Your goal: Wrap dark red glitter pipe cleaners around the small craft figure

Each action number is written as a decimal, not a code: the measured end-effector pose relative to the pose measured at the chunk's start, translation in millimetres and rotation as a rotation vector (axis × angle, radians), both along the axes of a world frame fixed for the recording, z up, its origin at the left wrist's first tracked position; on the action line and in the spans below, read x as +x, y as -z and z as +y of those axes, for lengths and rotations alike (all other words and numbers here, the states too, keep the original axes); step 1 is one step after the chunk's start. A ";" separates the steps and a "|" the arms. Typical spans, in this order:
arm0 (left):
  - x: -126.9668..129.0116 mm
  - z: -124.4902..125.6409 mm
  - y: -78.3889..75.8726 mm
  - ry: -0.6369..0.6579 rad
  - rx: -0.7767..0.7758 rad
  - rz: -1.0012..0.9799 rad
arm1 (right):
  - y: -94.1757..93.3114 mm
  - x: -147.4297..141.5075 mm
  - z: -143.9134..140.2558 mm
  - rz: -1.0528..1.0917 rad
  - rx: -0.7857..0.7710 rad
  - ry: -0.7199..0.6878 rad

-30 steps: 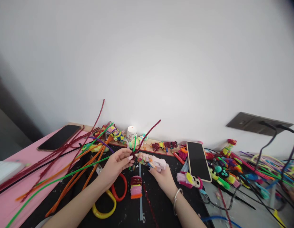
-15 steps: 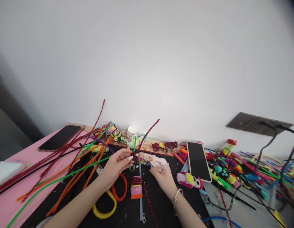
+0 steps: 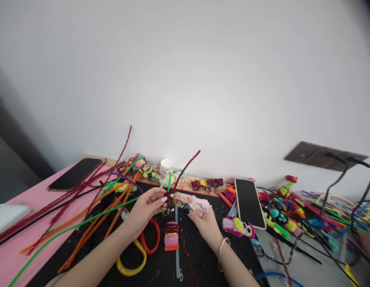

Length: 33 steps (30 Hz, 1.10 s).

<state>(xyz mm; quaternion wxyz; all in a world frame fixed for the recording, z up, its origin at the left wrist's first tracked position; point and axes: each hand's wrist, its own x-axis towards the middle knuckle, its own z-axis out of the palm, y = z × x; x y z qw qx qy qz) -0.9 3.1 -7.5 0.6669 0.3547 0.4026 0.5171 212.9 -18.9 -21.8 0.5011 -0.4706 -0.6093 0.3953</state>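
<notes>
Nearest on the black tabletop (image 3: pixel 209 265) lies a short, fuzzy bundle banded in dark red, yellow, pink and orange (image 3: pixel 172 237), with large scissors with one yellow and one red plastic loop (image 3: pixel 159 235) beside it, partly behind the left forearm.

Just beyond, the left hand (image 3: pixel 150 203) pinches the lower end of a long, dark red, fuzzy craft stem (image 3: pixel 185 171) between thumb and fingers. The right hand (image 3: pixel 204 221) is wrapped around a pale pink plastic tool crusted with multicoloured bits (image 3: pixel 199 204), apparently a glue gun, its tip pointing at the pinched end; whether they touch cannot be told.

Little has changed over the last second: the stem's free tip has swung slightly left, while both hands and the tool have stayed almost in place. That suggests the work is at a steady hold at the join, rather than a reposition.

To the right, a pink-and-yellow fuzzy doll (image 3: pixel 238 226) lies beside a black-screened phone in a pale case (image 3: pixel 250 203). Farther back, a white printed cup (image 3: pixel 166 167) stands near the plain pale wall (image 3: pixel 185 79).
</notes>
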 end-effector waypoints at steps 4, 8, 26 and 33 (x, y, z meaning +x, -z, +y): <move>0.1 0.1 -2.1 -0.044 0.003 0.018 | 2.6 0.7 0.3 -0.003 -0.006 0.016; -0.3 0.4 -2.8 -0.056 0.009 0.034 | 3.4 1.0 0.0 -0.006 -0.003 0.025; -0.5 0.3 -6.9 -0.096 0.000 0.000 | 2.4 -4.3 -2.7 -0.071 -0.020 0.014; -1.6 0.6 -7.5 -0.118 0.001 0.004 | 3.1 1.3 -3.7 -0.358 0.159 0.171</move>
